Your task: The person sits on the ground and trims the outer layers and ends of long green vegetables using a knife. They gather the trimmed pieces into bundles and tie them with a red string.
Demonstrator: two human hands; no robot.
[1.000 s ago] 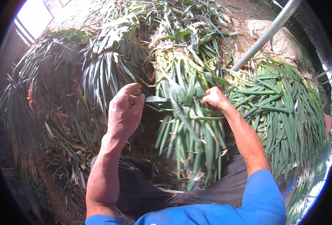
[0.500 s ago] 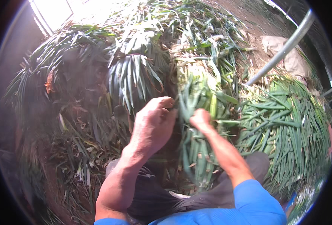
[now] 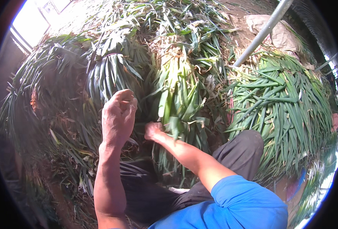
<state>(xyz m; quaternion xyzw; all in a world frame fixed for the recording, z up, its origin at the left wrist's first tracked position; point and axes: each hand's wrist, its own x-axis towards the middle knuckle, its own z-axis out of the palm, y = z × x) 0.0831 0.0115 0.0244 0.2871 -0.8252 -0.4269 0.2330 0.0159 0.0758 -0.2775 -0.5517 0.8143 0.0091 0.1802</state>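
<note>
In front of my knees lies a thick bundle of green onions (image 3: 178,91), its pale stalks away from me and its leaves hanging toward me. My left hand (image 3: 118,114) is raised to the left of it, fingers curled closed. Anything thin inside that hand is too small to make out. My right hand (image 3: 153,131) is low at the bundle's left side, with the forearm across the leaf ends. Its fingers look closed, and what they hold is hidden. Behind my left hand hangs another bundle of green onions (image 3: 107,74), bound with a dark band.
A large heap of green onions (image 3: 276,95) lies to the right. More leaves are piled at the left (image 3: 43,68) and far side. A grey metal pole (image 3: 262,32) slants down at the upper right, near a tan sack (image 3: 283,36). Loose leaf scraps (image 3: 73,152) cover the left ground.
Both hands have moved left. My right hand has gone from the middle of the bundle to its left side. The view has shifted to the right.
</note>
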